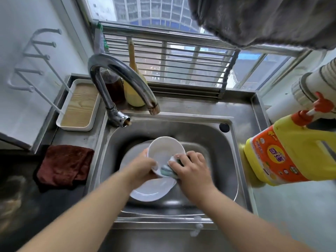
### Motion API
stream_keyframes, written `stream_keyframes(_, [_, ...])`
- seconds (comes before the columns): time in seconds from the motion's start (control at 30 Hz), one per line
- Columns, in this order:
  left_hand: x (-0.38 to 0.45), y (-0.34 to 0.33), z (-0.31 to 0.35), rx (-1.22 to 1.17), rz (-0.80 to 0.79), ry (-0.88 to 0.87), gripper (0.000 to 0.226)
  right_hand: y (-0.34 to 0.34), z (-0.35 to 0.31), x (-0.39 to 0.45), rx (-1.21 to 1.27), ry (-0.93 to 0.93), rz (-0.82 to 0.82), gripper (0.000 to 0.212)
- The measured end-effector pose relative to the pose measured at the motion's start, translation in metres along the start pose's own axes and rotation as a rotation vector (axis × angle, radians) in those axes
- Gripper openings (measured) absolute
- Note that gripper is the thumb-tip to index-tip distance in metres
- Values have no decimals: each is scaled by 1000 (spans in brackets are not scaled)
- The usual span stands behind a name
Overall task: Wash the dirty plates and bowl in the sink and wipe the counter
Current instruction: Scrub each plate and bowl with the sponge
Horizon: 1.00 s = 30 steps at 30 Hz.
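left hand [143, 167] grips bowl [164, 151] near rim, tilted over plates [154, 190] in sink [225, 160] | right hand [190, 168] presses sponge [170, 169] on bowl's right edge | red cloth [63, 165] left counter, detergent jug [291, 153] right.

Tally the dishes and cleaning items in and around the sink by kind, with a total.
Bowl: 1, the white bowl gripped by the left hand
Plates: 2 visible, stacked plates in the sink
Sponge: 1, the sponge gripped by the right hand
Cloth: 1, the dark red cloth on the left counter
Detergent bottle: 1, the yellow bottle
Total: 6
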<state>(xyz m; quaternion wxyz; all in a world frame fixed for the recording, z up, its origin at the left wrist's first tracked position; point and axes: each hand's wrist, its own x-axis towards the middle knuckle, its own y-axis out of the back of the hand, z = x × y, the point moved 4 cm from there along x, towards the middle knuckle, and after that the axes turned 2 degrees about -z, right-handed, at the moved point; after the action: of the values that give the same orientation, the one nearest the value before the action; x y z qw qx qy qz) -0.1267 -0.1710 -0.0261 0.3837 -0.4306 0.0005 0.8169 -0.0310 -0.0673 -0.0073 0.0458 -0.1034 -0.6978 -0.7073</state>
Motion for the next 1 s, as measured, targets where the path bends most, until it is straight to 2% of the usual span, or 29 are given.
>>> stream_keyframes(0.07, [2, -6, -5, -64, 120, -68, 76, -5, -12, 4, 71, -134, -15, 36])
stream_keyframes(0.1, [1, -3, -5, -26, 113, -49, 71, -6, -10, 3, 52, -73, 9, 34])
stream_keyframes(0.2, [-5, 11, 1, 230, -110, 100, 59, -1, 6, -10, -99, 304, 15, 33])
stream_keyframes(0.23, [-5, 13, 3, 220, -103, 84, 59, 1, 9, -8, -120, 297, 6, 34])
stream_keyframes(0.33, [0, 0, -2, 1, 108, -72, 63, -4, -3, 7, 25, -67, -35, 36])
stream_keyframes(0.37, [1, -3, -8, -44, 169, -100, 67, -5, -8, 7, 35, -112, -20, 36])
stream_keyframes(0.4, [1, -2, -10, -36, 162, -87, 68, -8, -8, 3, 9, -64, -7, 34])
stream_keyframes(0.43, [-2, 1, -8, 25, 102, -29, 67, -7, -5, -2, -13, 60, -17, 33])
stream_keyframes(0.5, [-7, 7, -5, 206, -109, 103, 63, -5, 4, -13, -100, 285, -36, 38])
stream_keyframes(0.53, [-8, 10, -3, 201, -121, 117, 61, -4, 4, -13, -116, 278, -56, 38])
stream_keyframes(0.57, [-6, 9, -4, 159, -87, 94, 60, -5, 1, -11, -91, 189, -68, 37])
stream_keyframes(0.63, [1, 4, -10, 6, 80, -4, 63, -10, -8, -2, 31, -41, -65, 38])
stream_keyframes(0.67, [4, 3, -15, -37, 152, -49, 68, -9, -12, 0, 41, -87, -39, 38])
stream_keyframes(0.73, [1, 6, -17, -19, 126, -25, 69, -8, -9, -4, -25, 59, 14, 36])
stream_keyframes(0.8, [-3, 10, -11, 133, -45, 64, 63, -5, 0, -11, -106, 235, -2, 37])
stream_keyframes(0.83, [-4, 12, -6, 157, -49, 68, 60, -5, 2, -11, -114, 218, -20, 38])
stream_keyframes(0.87, [-3, 12, -3, 141, 3, 21, 58, -3, -1, -7, -80, 114, -32, 39])
stream_keyframes(0.93, [-1, 5, -3, 37, 211, -111, 53, -5, -12, 4, 68, -142, -65, 40])
stream_keyframes(1.0, [1, -1, -11, 26, 321, -143, 58, -7, -21, 6, 108, -193, -149, 43])
